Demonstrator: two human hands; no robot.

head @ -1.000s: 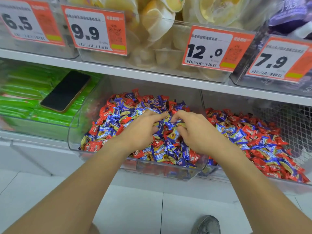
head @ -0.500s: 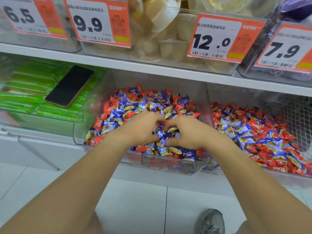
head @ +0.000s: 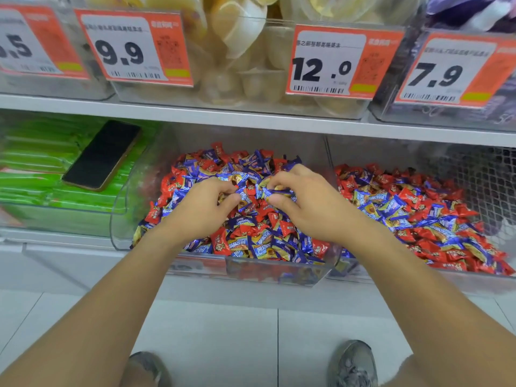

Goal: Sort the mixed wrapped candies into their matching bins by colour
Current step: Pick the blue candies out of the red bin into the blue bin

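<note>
Both hands' curled fingers (head: 282,182) deep in mixed candies (head: 251,241), right (head: 304,202) pinching a blue one (head: 275,191).

Both forearms are bare, no sleeves showing, and the feet wear grey sneakers (head: 353,364) (laced, worn-looking).

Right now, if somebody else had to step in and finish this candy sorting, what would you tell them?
Left hand: in the middle bin, fingers curled into the candies; whether it holds any I cannot tell.
Right hand: same bin, pinching a blue candy.
Middle bin holds red and blue candies well mixed; so does the right bin.
A phone lies on green packets in the left bin.
Done: nothing visibly sorted yet.
Left: separate red from blue in both bins.
</note>
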